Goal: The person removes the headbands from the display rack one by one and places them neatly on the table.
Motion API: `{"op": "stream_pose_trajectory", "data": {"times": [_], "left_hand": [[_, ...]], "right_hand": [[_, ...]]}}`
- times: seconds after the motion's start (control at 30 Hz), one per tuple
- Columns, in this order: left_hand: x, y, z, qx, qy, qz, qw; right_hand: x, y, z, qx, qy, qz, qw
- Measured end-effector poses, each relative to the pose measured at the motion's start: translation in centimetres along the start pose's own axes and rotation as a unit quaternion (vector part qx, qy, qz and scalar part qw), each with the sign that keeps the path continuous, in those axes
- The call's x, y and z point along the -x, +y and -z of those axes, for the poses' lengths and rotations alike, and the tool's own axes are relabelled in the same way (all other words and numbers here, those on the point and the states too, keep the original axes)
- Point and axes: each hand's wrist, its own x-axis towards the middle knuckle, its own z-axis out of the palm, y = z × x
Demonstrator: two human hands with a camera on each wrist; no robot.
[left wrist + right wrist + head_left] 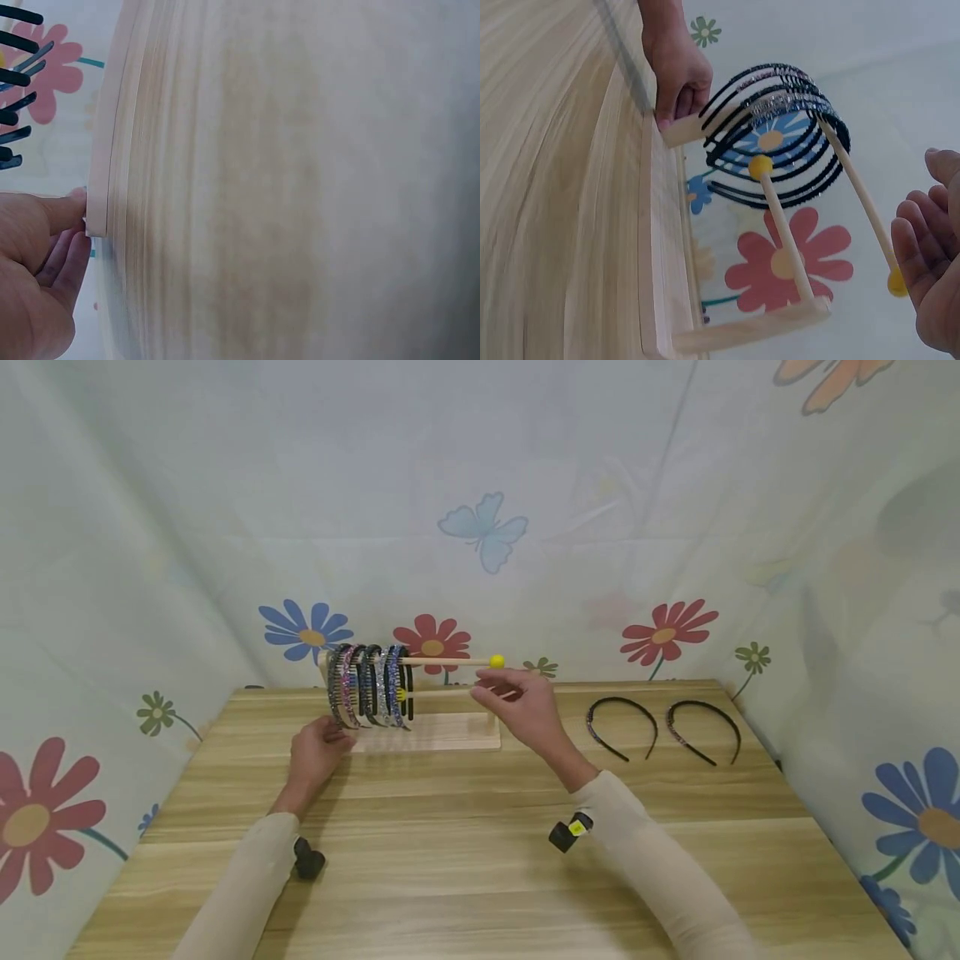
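Note:
A wooden headband rack (427,741) stands at the back of the table, with rods tipped by yellow balls (497,662). Several glittery toothed headbands (367,685) hang together on its upper rod toward the left end. My left hand (318,752) grips the left end of the rack's base (99,180) between thumb and fingers. Beside the ball end of the upper rod is my right hand (528,706), fingers loosely bent and holding nothing. In the right wrist view this right hand (937,262) is close to the yellow ball; whether they touch is unclear.
Two more headbands, one dark (622,727) and another with a glittery section (705,731), lie on the wooden table (450,852) at the right. A flower-printed cloth (570,585) hangs behind the table and along its sides.

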Motion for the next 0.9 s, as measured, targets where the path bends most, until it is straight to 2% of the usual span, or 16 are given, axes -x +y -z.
{"op": "stream_pose_trajectory", "data": {"times": [0.43, 0.7, 0.9], "left_hand": [[-0.1, -0.2, -0.1, 0.0, 0.003, 0.001, 1.0], [-0.2, -0.5, -0.2, 0.0, 0.0, 0.002, 1.0], [-0.2, -0.4, -0.2, 0.004, 0.003, 0.003, 1.0]], "right_hand": [[-0.7, -0.1, -4.4, -0.034, -0.016, 0.012, 0.9992], [-1.2, -0.3, -6.5, -0.034, -0.04, -0.026, 0.9983], [-1.5, 0.0, -7.6, -0.043, -0.057, -0.037, 0.9967]]}}
